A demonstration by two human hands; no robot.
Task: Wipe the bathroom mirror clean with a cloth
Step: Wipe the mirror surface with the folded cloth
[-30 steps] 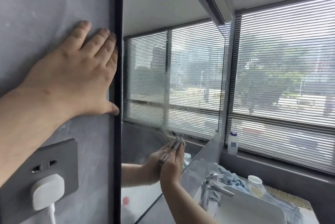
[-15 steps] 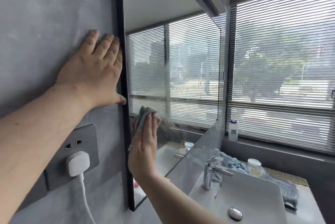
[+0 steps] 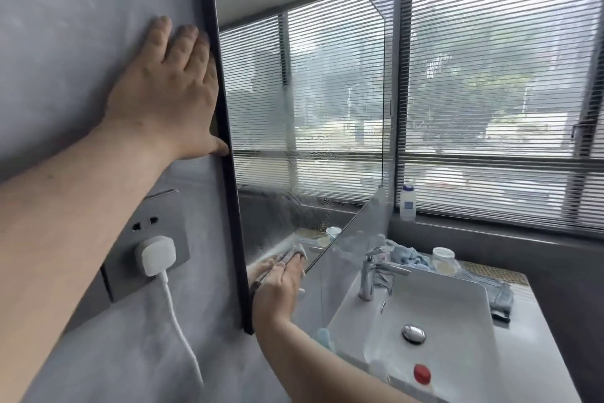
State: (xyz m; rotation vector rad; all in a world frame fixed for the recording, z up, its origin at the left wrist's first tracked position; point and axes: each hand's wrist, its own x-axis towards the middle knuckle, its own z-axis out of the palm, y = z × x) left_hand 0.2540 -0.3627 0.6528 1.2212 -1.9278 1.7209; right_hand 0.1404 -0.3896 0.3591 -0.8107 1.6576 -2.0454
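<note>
The black-framed mirror [image 3: 327,102] hangs on the grey wall and reflects the window blinds; smears and droplets show on its lower half. My right hand [image 3: 281,285] presses a small grey cloth [image 3: 295,252] flat against the glass near the mirror's bottom left corner, fingers straight, with most of the cloth hidden under the palm. My left hand [image 3: 166,89] lies flat on the wall, fingers straight, touching the mirror's left frame [image 3: 225,154].
A wall socket [image 3: 147,239] with a white plug [image 3: 156,255] and cable sits left of the frame. Below are a white basin [image 3: 434,321], chrome tap [image 3: 372,272], a jar [image 3: 443,260], blue cloths [image 3: 408,255], a white bottle [image 3: 408,203] and a red-capped bottle [image 3: 421,373].
My right hand has swept the cloth from the lower middle of the glass to the left, then down toward the bottom left corner. The left hand stays pressed on the wall.
</note>
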